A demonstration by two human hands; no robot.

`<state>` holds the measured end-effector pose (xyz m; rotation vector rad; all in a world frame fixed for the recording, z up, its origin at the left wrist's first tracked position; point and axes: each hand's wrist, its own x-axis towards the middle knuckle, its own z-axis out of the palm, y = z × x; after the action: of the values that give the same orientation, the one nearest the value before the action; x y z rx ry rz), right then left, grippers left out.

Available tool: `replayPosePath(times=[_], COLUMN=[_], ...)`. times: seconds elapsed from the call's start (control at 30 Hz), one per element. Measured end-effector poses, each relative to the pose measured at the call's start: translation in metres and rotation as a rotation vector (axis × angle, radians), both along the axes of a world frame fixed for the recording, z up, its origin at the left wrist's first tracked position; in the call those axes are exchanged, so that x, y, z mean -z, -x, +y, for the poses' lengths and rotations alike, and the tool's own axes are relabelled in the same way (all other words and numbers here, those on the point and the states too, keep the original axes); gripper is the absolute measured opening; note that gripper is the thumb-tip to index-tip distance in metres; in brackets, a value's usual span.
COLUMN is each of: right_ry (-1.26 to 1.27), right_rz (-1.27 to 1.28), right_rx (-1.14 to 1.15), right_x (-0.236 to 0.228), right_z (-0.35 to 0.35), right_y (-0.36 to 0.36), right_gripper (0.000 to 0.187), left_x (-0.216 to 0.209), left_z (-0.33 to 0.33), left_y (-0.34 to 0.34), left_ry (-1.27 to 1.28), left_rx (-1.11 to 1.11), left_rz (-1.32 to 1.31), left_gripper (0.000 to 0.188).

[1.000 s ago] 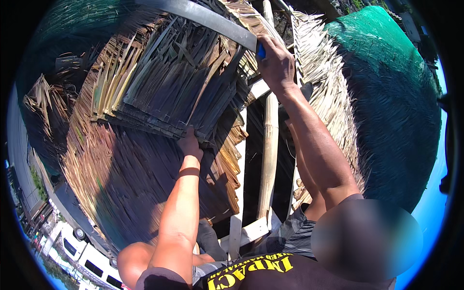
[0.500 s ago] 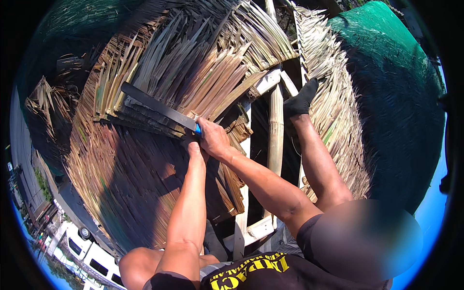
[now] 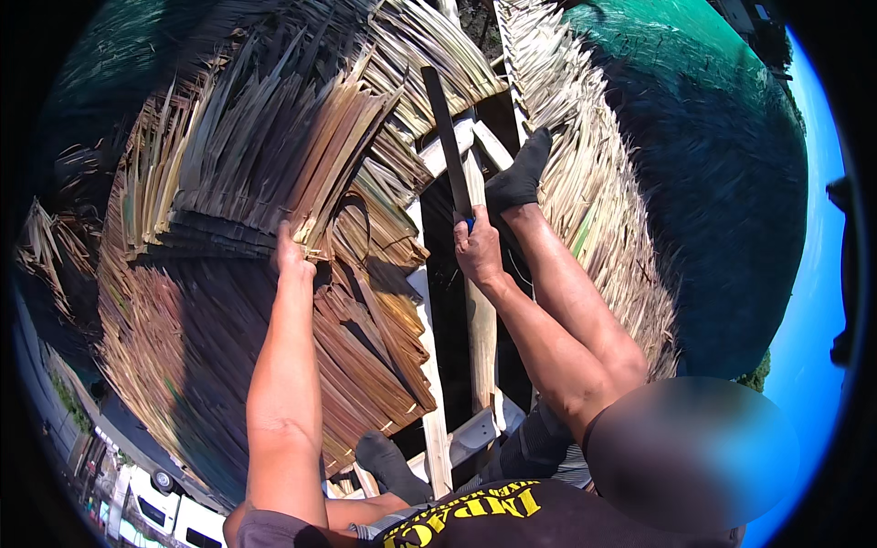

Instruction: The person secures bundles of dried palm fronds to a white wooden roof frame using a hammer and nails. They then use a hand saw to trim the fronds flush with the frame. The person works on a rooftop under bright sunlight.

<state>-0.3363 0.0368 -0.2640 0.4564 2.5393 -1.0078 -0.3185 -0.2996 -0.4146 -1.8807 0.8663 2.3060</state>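
Observation:
My right hand [image 3: 479,248] is closed around the blue handle of a machete [image 3: 444,128]. The long dark blade points up and away, over the gap in the roof frame. At the corner of a stack of dried palm-leaf thatch panels [image 3: 274,151], my left hand [image 3: 293,253] grips the near edge of a panel. Its fingers are partly hidden by the leaves. The stack lies on overlapping brown thatch [image 3: 247,338] to the left of the frame.
Pale wooden beams [image 3: 433,384] and a bamboo pole [image 3: 481,338] border a dark opening. My socked feet rest by it, one [image 3: 523,172] on the right slope's thatch. Green netting [image 3: 676,46] covers a roof beyond. A white vehicle [image 3: 155,507] stands far below left.
My hands, close together before, have parted. The right swung the machete away to the right and turned it upward. The left now holds the panel edge, and the view has shifted.

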Motion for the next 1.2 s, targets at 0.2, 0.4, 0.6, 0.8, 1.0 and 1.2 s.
replayPosePath(times=[0.2, 0.4, 0.6, 0.8, 1.0, 1.2], right_ry=[-0.136, 0.439, -0.256, 0.049, 0.656, -0.156], right_rz=[-0.344, 0.743, -0.419, 0.158, 0.751, -0.247], right_rx=[-0.156, 0.09, -0.214, -0.058, 0.261, -0.224], right_x=[-0.047, -0.147, -0.047, -0.141, -0.132, -0.041], right_z=[0.007, -0.002, -0.007, 0.006, -0.041, 0.004], right_y=[0.05, 0.121, 0.011, 0.105, 0.123, 0.021], right_gripper=[0.046, 0.022, 0.038, 0.032, 0.022, 0.042], left_x=[0.003, 0.004, 0.023, 0.01, -0.003, 0.0], left_z=[0.012, 0.009, 0.01, 0.011, 0.01, 0.014], left_y=[-0.005, -0.005, -0.009, -0.01, -0.007, -0.009], left_ry=[0.041, 0.099, 0.04, 0.038, -0.007, 0.067], left_rx=[-0.031, -0.028, -0.013, 0.033, 0.035, -0.009], left_rz=[-0.015, -0.051, -0.047, -0.013, 0.003, -0.047], left_gripper=[0.05, 0.05, 0.068, 0.066, 0.06, 0.057])
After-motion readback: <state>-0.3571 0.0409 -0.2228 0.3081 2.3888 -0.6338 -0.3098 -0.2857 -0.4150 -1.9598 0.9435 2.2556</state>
